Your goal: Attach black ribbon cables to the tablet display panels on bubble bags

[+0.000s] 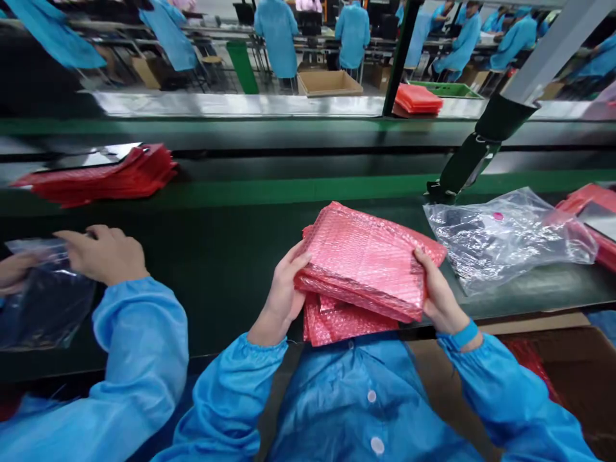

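A stack of red bubble-wrap bags (363, 256) is held between my two hands, over the near edge of the dark green work surface. My left hand (283, 289) grips its left side, thumb on top. My right hand (436, 289), with a blue band at the wrist, closes on the right side, thumb on top. More red bubble wrap (344, 324) shows beneath the stack, at a different angle. To the right lies a clear plastic bag (510, 237) with a pink dot and something dark inside.
At the left, a co-worker's hands (108, 253) hold a clear bag with dark contents (48, 301). Red bags (115, 173) lie behind them. A post (510, 102) rises at the right. An open cardboard box (572, 366) stands below right.
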`<state>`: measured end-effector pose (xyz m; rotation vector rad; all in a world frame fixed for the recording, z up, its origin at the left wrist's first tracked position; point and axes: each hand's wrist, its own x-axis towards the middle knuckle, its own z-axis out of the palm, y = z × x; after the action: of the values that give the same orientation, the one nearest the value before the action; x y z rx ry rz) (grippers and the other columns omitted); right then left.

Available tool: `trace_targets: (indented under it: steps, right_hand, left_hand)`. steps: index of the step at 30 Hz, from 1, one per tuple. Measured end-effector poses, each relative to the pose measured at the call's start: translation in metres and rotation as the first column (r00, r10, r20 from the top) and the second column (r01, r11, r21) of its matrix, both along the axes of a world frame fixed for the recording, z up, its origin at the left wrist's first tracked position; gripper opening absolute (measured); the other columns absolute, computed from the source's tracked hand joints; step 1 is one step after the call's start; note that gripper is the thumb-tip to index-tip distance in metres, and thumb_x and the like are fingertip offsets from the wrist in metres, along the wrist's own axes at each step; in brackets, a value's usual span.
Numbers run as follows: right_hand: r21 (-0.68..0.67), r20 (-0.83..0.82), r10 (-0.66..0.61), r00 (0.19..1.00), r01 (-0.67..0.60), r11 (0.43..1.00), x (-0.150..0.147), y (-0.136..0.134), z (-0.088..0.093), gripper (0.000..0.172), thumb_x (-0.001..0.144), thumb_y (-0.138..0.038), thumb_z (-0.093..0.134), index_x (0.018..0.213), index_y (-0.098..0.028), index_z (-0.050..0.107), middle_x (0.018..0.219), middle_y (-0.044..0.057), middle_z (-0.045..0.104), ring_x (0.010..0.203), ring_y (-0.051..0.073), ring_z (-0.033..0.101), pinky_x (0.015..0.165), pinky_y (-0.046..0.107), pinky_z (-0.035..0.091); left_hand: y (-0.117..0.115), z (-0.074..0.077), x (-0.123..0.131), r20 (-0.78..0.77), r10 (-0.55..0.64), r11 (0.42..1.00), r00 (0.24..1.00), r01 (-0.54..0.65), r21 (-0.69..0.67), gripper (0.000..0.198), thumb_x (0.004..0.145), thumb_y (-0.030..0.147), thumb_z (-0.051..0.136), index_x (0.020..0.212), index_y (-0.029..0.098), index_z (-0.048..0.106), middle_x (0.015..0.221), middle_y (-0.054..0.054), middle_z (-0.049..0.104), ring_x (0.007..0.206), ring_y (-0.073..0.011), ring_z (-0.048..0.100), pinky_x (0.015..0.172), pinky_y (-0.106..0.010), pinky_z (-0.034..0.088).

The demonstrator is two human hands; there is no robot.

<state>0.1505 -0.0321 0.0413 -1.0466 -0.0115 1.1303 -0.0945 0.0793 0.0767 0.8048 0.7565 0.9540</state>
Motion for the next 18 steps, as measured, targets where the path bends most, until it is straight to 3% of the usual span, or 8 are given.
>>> trace_targets:
  steps: [3, 7, 9, 12, 15, 18]
  right_hand:
    - [0.0, -0.024, -0.082, 0.996, 0.082, 0.997, -0.04, -0.016, -0.015, 0.049, 0.085, -0.038, 0.085, 0.125, -0.014, 0.071, 0.117, 0.011, 0.078, 0.111, 0.028, 0.075, 0.095, 0.039, 0.064]
    - [-0.009, -0.04, -0.096, 0.995, 0.095, 0.995, -0.096, -0.042, -0.008, 0.056, 0.081, -0.037, 0.089, 0.131, -0.02, 0.07, 0.126, 0.008, 0.076, 0.125, 0.03, 0.069, 0.104, 0.043, 0.06]
    - [-0.035, -0.08, 0.019, 0.997, -0.022, 0.999, -0.118, -0.055, -0.003, 0.057, 0.077, -0.039, 0.092, 0.128, -0.022, 0.072, 0.124, 0.008, 0.076, 0.125, 0.033, 0.069, 0.103, 0.046, 0.061]
    - [-0.093, -0.111, 0.207, 0.972, -0.218, 0.972, -0.136, -0.067, -0.001, 0.06, 0.07, -0.055, 0.095, 0.115, -0.02, 0.077, 0.116, 0.011, 0.078, 0.113, 0.036, 0.073, 0.097, 0.051, 0.063]
    - [-0.129, -0.101, 0.288, 0.952, -0.3, 0.945, -0.139, -0.068, -0.005, 0.07, 0.063, -0.067, 0.094, 0.109, -0.017, 0.079, 0.113, 0.012, 0.078, 0.108, 0.035, 0.074, 0.094, 0.051, 0.063]
    - [-0.133, -0.058, 0.433, 0.899, -0.437, 0.889, -0.133, -0.065, -0.002, 0.067, 0.06, -0.073, 0.092, 0.095, -0.017, 0.081, 0.107, 0.011, 0.079, 0.107, 0.032, 0.074, 0.093, 0.045, 0.062]
  left_hand:
    - [0.017, -0.011, -0.003, -0.152, 0.115, 0.991, 0.982, -0.102, 0.092, 0.064, 0.071, 0.041, 0.084, 0.127, 0.017, 0.067, 0.132, -0.012, 0.072, 0.124, -0.0313, 0.067, 0.107, -0.042, 0.052]
    - [0.052, -0.016, 0.002, -0.354, 0.239, 0.96, 0.904, -0.165, 0.225, 0.058, 0.071, 0.044, 0.075, 0.119, 0.015, 0.069, 0.122, -0.012, 0.072, 0.119, -0.0315, 0.066, 0.107, -0.044, 0.052]
    - [0.071, -0.017, 0.007, -0.408, 0.25, 0.954, 0.878, -0.152, 0.257, 0.051, 0.069, 0.041, 0.071, 0.113, 0.015, 0.07, 0.12, -0.011, 0.071, 0.119, -0.0312, 0.064, 0.108, -0.043, 0.05]
    - [0.096, -0.021, 0.015, -0.504, 0.246, 0.947, 0.828, -0.094, 0.308, 0.048, 0.068, 0.037, 0.064, 0.111, 0.017, 0.068, 0.118, -0.009, 0.069, 0.118, -0.0301, 0.063, 0.108, -0.044, 0.049]
    - [0.112, -0.03, 0.023, -0.61, 0.216, 0.938, 0.763, 0.011, 0.346, 0.054, 0.069, 0.035, 0.06, 0.12, 0.017, 0.064, 0.115, -0.01, 0.067, 0.114, -0.0298, 0.063, 0.106, -0.045, 0.05]
    - [0.122, -0.035, 0.025, -0.709, 0.178, 0.913, 0.682, 0.154, 0.377, 0.055, 0.073, 0.032, 0.058, 0.126, 0.018, 0.062, 0.112, -0.01, 0.068, 0.114, -0.0306, 0.063, 0.106, -0.045, 0.048]
